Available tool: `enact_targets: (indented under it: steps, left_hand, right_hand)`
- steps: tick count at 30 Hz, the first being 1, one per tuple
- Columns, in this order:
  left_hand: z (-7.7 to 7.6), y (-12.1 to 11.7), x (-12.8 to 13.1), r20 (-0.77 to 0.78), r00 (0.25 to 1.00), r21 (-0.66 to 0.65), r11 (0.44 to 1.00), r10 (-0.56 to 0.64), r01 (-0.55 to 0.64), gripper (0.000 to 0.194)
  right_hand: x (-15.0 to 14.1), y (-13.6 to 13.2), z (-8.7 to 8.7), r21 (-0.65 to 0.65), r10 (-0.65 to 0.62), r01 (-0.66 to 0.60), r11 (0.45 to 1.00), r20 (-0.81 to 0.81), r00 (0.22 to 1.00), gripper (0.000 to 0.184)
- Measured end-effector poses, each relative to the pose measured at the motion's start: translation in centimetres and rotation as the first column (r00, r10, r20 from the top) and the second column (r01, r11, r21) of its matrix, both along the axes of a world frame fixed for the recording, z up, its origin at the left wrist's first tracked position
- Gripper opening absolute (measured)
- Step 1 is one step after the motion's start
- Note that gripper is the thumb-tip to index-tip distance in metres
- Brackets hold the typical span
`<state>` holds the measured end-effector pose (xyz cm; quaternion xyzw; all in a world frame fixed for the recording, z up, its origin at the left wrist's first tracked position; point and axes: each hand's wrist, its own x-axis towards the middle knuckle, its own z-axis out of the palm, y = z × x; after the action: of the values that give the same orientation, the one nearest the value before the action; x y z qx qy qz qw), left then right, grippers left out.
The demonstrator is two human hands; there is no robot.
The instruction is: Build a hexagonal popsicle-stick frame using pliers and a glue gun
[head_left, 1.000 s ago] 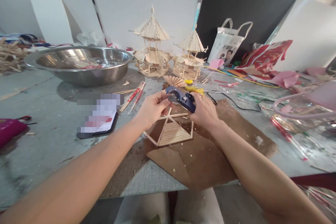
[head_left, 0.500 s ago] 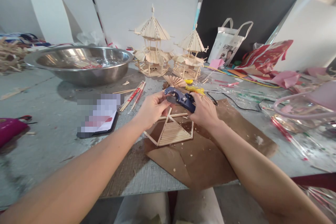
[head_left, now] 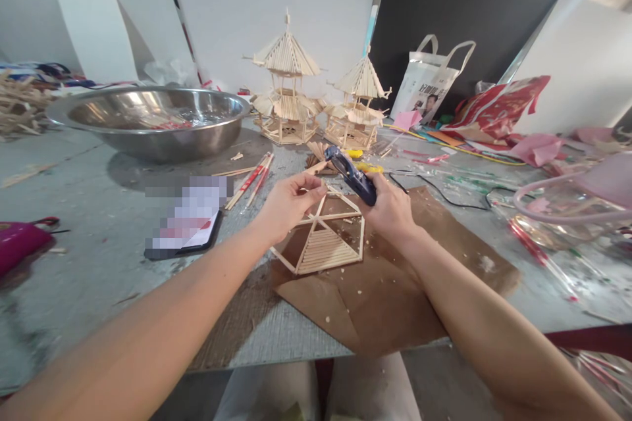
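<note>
My right hand is closed round a dark blue cutter, tilted with its head pointing up and left. My left hand pinches a short thin wooden stick just left of the cutter's head. Below both hands a hexagonal roof frame of wooden sticks lies on brown paper; one of its sections is filled with sticks.
Two finished stick pagodas stand behind. A large steel bowl sits at the back left, a phone and red-wrapped chopsticks to the left. A yellow tool, cables, bags and wrappers clutter the right side.
The cutter has swung from lying level over the frame to pointing up and left. My left hand has drawn slightly away from its head, and the stick shows between my fingers.
</note>
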<state>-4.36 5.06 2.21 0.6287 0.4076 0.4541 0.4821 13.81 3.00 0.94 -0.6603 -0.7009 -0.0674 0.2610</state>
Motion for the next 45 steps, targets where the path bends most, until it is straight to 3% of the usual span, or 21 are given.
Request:
enact_targets:
  steps: [7,13,18,23,28,34,37,40,42,45]
  left_hand:
    - [-0.2,-0.4,0.7,0.034,0.99,-0.12,0.983,-0.138,0.141,0.009]
    - [-0.4,-0.5,0.8,0.018,0.984,-0.084,0.98,-0.179,0.18,0.009]
    - [-0.4,-0.6,0.9,-0.015,0.982,-0.056,0.981,-0.189,0.188,0.011]
    - [-0.5,-0.4,0.5,-0.166,0.97,0.01,0.983,-0.179,0.183,0.018]
    - [-1.0,0.1,-0.3,-0.304,0.927,0.129,0.955,-0.218,0.267,0.024]
    - [-1.0,0.4,-0.6,-0.448,0.859,0.156,0.924,-0.248,0.349,0.022]
    - [-0.9,0.4,-0.5,-0.491,0.846,0.162,0.932,-0.208,0.323,0.018]
    - [-0.6,0.3,-0.4,-0.457,0.881,0.116,0.974,-0.123,0.196,0.02]
    - [-0.2,0.1,-0.3,-0.353,0.934,0.053,0.995,-0.062,0.087,0.023]
    - [0.1,-0.2,0.0,-0.14,0.99,-0.032,0.999,0.008,-0.012,0.019]
  right_hand:
    - [-0.5,-0.5,0.1,0.081,0.238,-0.228,0.97,-0.15,0.96,0.033]
    - [-1.3,-1.2,0.4,0.102,0.411,-0.4,0.911,-0.311,0.857,0.027]
    - [-1.4,-0.8,0.1,0.117,0.428,-0.417,0.902,-0.381,0.819,0.023]
    - [-1.1,-0.5,0.1,0.121,0.456,-0.451,0.884,-0.432,0.778,0.018]
    - [-0.7,-0.5,0.5,0.087,0.505,-0.521,0.849,-0.423,0.752,0.018]
    - [-0.5,-0.6,0.6,0.056,0.539,-0.572,0.818,-0.421,0.729,0.017]
    - [-0.7,-0.6,0.6,0.05,0.53,-0.559,0.828,-0.395,0.75,0.021]
    - [-0.6,-0.3,0.3,0.071,0.429,-0.431,0.9,-0.321,0.844,0.036]
    - [-0.4,0.1,0.0,0.098,0.303,-0.288,0.953,-0.243,0.921,0.044]
    - [0.0,0.8,-0.6,0.121,0.14,-0.127,0.984,-0.101,0.985,0.05]
